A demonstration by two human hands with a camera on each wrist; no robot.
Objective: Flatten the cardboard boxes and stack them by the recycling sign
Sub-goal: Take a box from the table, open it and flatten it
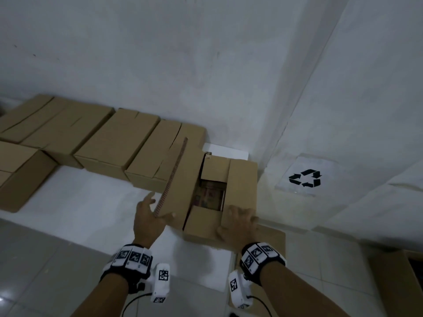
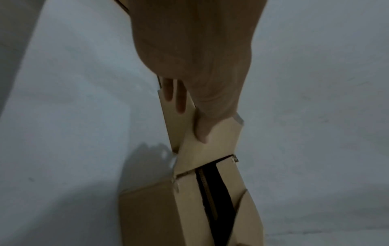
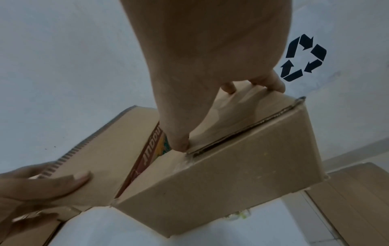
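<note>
We see an open box (image 1: 219, 193) on the floor in the corner, just left of the recycling sign (image 1: 305, 178) on the wall. Our left hand (image 1: 148, 216) pinches the raised left flap (image 1: 180, 177), thumb on its inner face and fingers (image 2: 181, 98) straight along the outer one. Our right hand (image 1: 240, 221) presses the right flap (image 1: 242, 184), fingers curled over its near edge. Something printed lies inside the box. More closed boxes (image 1: 119, 143) line the wall to the left. A flat piece of cardboard (image 1: 274, 241) lies beneath our right wrist.
</note>
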